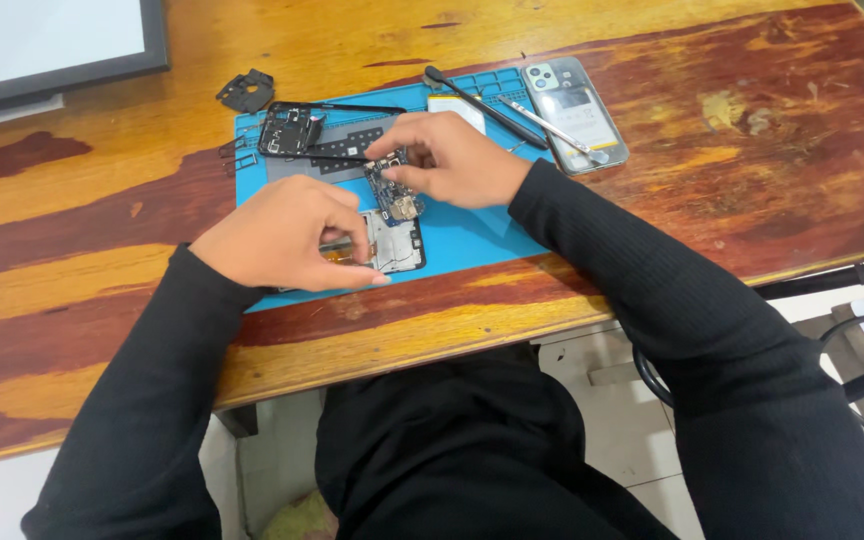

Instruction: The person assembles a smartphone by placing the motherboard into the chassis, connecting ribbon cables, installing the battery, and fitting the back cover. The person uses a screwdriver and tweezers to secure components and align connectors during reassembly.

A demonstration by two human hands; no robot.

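An opened phone body (395, 246) lies on a blue work mat (462, 235). My left hand (287, 235) rests on its left part, fingers curled and pressing it down. My right hand (452, 158) pinches a small blue circuit board (395, 195) just above the phone body, tilted over it. Much of the phone body is hidden under my left hand.
A black phone frame (292, 130) lies at the mat's upper left, a black bracket (246, 91) beyond it. Tweezers (550, 126) and a black spudger (477, 101) rest near a clear phone back cover (574, 112). A grey-framed screen (52, 45) sits top left. Cables (852, 330) hang right.
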